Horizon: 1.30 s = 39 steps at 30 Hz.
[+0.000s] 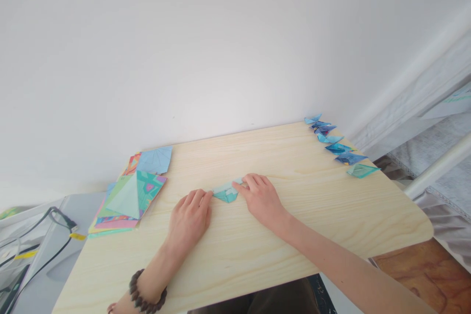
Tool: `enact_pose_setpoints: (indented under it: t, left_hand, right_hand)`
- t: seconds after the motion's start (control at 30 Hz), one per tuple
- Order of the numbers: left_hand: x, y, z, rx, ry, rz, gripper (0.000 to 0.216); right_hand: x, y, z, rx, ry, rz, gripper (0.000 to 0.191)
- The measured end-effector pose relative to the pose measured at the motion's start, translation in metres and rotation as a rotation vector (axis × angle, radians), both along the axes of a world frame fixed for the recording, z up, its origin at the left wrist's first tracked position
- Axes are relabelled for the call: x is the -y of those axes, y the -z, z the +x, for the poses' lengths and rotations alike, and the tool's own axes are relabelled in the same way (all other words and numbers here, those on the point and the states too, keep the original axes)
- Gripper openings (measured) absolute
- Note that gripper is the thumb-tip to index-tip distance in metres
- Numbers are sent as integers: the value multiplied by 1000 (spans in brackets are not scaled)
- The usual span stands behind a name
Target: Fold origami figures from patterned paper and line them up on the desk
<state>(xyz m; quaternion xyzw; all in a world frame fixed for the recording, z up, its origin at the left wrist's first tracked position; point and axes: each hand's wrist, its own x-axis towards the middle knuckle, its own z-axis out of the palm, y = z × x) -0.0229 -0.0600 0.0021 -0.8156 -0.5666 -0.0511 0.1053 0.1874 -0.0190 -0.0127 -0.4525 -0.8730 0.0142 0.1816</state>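
A small piece of folded origami paper (226,195), teal with a pale strip along its upper edge, lies on the light wooden table (294,255). My left hand (191,213) grips its left end, fingers pressed together at the corner. At the right end, my right hand (262,196) pinches the paper, with a fingertip resting on the pale strip. Parts of both ends are covered by my fingers. A dark beaded bracelet (138,294) circles my left wrist.
Along the table's right edge runs a row of several folded blue and teal paper pieces (349,158). On the left sits a stack of patterned paper sheets (150,189). Black cables (55,213) lie beyond the left edge; a white wall (221,59) borders the back.
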Motion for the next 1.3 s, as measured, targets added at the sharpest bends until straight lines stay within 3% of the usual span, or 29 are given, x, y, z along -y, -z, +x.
enact_pose_setpoints:
  t: [0.17, 0.37, 0.5, 0.67, 0.83, 1.03, 1.2, 1.3]
  left_hand:
    - [-18, -6, 15, 91, -94, 27, 36]
    - [-42, 2, 17, 266, -44, 14, 19]
    - [-50, 6, 9, 433, -28, -28, 15]
    - [-54, 6, 4, 573, -4, -57, 16]
    - [-54, 5, -3, 615, 21, -44, 24]
    - [-50, -1, -9, 611, 103, -107, 39]
    - [-50, -6, -8, 708, 131, -168, 23]
    - [-51, -7, -6, 844, 81, -238, 18]
  right_hand:
    - [-2, -4, 2, -83, 25, -26, 38]
    - [-13, 0, 10, -284, 65, -65, 39]
    - [-21, 1, 7, -276, 135, -29, 34]
    - [-35, -4, -9, -187, 56, -44, 24]
    - [-51, -3, -16, -284, -12, -122, 10]
    - [-52, -4, -5, -382, -66, -256, 7]
    - [-50, -5, -2, -542, -120, -354, 3]
    - [-49, -2, -2, -621, -133, -355, 4]
